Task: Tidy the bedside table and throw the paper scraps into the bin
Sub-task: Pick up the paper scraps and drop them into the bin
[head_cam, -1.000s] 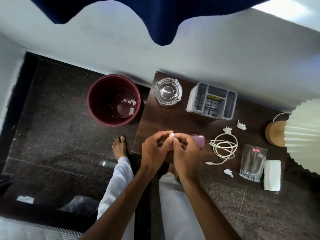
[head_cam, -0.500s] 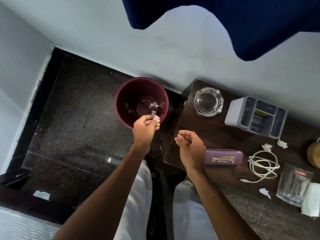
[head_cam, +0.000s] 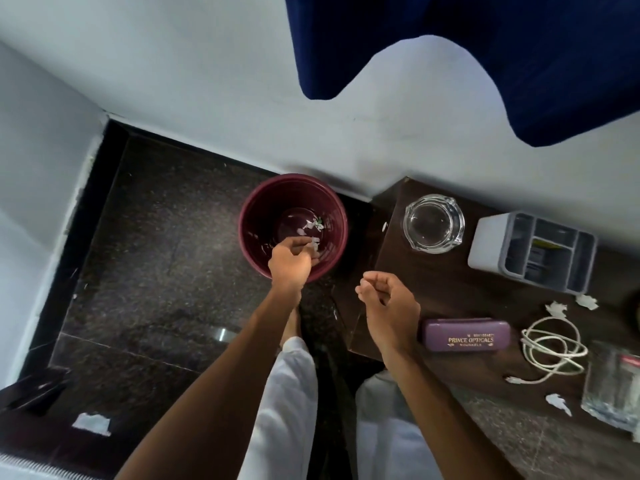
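My left hand (head_cam: 289, 263) hangs over the open mouth of the maroon bin (head_cam: 249, 202), with a small white paper scrap (head_cam: 315, 241) pinched at its fingertips. Several scraps lie on the bin's bottom. My right hand (head_cam: 388, 303) hovers over the left end of the dark bedside table (head_cam: 433, 282), fingers curled with nothing in them. More white scraps lie on the table: two (head_cam: 556, 308) (head_cam: 587, 301) near the organiser and one (head_cam: 557, 403) at the front edge.
The table also carries a glass ashtray (head_cam: 433, 223), a grey organiser (head_cam: 533, 251), a purple glasses case (head_cam: 465, 339), a coiled white cable (head_cam: 554, 351) and a drinking glass (head_cam: 613, 386). A scrap (head_cam: 91, 424) lies on the dark floor at left. A blue curtain hangs overhead.
My left hand carried the scrap from the table's front edge over to the bin and now reaches into its mouth. My right hand stayed above the table. The view swung left.
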### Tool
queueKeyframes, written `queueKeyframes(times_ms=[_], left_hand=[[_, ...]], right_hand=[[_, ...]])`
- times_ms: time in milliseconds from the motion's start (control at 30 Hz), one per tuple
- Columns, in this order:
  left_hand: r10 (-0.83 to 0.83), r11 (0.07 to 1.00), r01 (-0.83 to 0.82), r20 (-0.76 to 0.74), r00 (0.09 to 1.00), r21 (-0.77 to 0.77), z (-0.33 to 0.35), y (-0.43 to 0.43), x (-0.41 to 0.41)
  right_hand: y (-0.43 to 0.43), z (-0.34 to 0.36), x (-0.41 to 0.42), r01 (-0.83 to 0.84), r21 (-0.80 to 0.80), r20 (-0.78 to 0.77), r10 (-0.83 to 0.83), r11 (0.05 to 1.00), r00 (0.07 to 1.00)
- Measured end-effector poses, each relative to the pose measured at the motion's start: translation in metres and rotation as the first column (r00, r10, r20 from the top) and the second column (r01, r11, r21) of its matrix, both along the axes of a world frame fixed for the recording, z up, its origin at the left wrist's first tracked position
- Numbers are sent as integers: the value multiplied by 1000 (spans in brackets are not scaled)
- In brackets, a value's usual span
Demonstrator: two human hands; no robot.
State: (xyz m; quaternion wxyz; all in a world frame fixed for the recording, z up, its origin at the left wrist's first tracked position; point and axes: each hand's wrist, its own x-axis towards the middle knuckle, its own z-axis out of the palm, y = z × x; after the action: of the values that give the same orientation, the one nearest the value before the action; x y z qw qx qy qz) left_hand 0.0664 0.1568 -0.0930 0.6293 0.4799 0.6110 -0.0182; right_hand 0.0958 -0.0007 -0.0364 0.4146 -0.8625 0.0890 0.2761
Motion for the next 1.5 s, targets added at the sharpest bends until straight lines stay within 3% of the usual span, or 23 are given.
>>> queueKeyframes(times_ms=[400, 600, 800, 1000, 1167, 1500], left_hand=[[-191, 969, 223, 257, 948, -103, 82, -171, 18], [-192, 953, 246, 277, 942, -178, 101, -245, 42], [-175, 950, 241, 304, 936, -196, 114, -277, 65], [-198, 952, 256, 301, 933, -169, 113, -291, 78], [-218, 952, 270, 294, 931, -148, 109, -299, 87], [-229, 948, 273, 250, 941, -162, 100, -299, 93]], right_hand=[[-114, 57, 36, 180, -38, 148, -172, 983, 974], [-200, 83, 78, 257, -140, 294, -208, 956, 933], [-250, 84, 122, 250, -224, 432, -134, 942, 892], [-273, 43, 154, 169, -380, 380, -14, 910, 925], [-280, 19, 174, 152, -461, 280, -19, 874, 960], [-294, -19, 190, 116, -416, 249, -9, 902, 969]])
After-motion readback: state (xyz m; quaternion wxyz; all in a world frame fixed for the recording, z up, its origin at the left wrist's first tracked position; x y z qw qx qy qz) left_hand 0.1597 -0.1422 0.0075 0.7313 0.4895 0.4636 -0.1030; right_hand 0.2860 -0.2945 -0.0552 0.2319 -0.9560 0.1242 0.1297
